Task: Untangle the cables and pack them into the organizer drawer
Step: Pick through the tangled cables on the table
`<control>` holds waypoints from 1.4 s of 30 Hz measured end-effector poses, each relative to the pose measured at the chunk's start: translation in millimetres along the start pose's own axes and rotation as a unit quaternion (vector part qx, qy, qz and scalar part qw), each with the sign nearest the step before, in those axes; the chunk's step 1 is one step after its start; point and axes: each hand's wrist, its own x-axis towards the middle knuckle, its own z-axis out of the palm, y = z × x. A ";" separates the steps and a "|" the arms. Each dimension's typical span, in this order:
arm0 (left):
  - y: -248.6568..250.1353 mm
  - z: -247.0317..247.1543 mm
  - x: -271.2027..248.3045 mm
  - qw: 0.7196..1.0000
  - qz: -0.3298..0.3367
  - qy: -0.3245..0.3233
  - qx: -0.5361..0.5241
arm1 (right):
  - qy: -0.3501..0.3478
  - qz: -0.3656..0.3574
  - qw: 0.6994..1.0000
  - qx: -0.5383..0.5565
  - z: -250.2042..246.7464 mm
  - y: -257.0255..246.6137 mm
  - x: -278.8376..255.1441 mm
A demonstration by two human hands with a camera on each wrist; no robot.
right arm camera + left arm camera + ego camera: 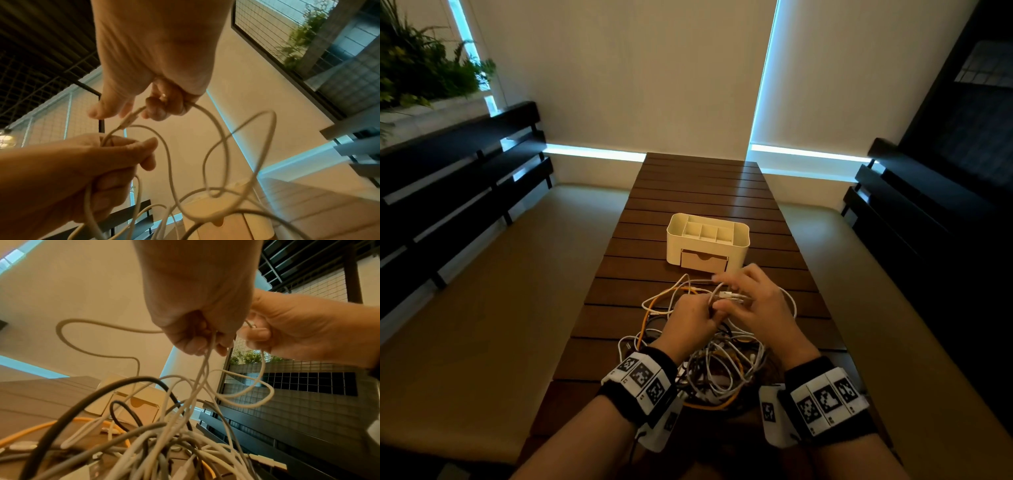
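Gripping white strands lifted from the cable tangle [709, 363], the left hand [690, 317] had its fingers curled tight round several of them, just above the near part of the slatted table [702, 192]. The right hand [756, 305], touching the left, pinched 1 white cable [216, 129] between thumb and curled fingers, with a plug end [131, 116] at its fingertips and the other fingers spread loose. 2 hands, both holding cable. Tangle colours countable: 1 orange cable [41, 426], at least 2 dark ones [82, 402], and too many white ones to count. 1 cream organizer [707, 241] stood just beyond the tangle, mid-table, 1 drawer [703, 261] in its front, closed. Top showed 3 small compartments in a row plus bigger ones around them. 2 benches, 1 on each side of the table.
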 end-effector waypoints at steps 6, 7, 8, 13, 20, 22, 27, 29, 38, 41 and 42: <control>-2.4 0.9 -5.7 0.999 0.023 -0.003 -0.025 | -0.075 0.008 0.995 -0.069 -7.6 6.5 1.7; -3.8 -0.2 -4.5 0.999 0.016 -0.011 -0.028 | -0.105 0.022 0.991 -0.081 -7.9 6.4 1.8; -5.6 -0.4 -3.2 0.999 0.013 -0.017 -0.024 | -0.122 0.033 0.987 -0.101 -7.5 5.6 1.7; -9.4 5.1 -2.3 0.999 0.022 0.021 -0.018 | -0.078 0.042 0.990 -0.105 -8.2 -4.8 4.7; -28.3 11.7 -0.8 0.999 0.000 -0.001 -0.053 | 0.166 -0.006 0.982 0.085 -37.6 -42.2 16.6; -29.7 9.4 1.4 0.998 0.011 0.006 -0.058 | 0.227 0.002 0.967 0.117 -44.9 -44.5 18.1; -38.0 9.5 0.8 0.996 -0.011 0.003 -0.083 | 0.332 0.111 0.896 0.273 -59.2 -31.3 18.5; -35.2 8.0 1.6 0.995 -0.014 0.035 -0.089 | 0.268 0.177 0.944 0.080 -56.6 -20.1 15.1; -8.4 9.5 9.5 0.998 -0.003 0.039 0.040 | -0.038 0.214 0.946 -0.241 -16.0 -18.9 -3.9; -8.2 16.4 5.9 0.999 0.035 0.013 0.033 | -0.175 0.177 0.935 -0.254 -0.3 -22.3 0.3; -7.5 18.0 3.3 0.999 0.044 0.019 0.021 | -0.188 0.187 0.925 -0.273 2.5 -21.7 1.2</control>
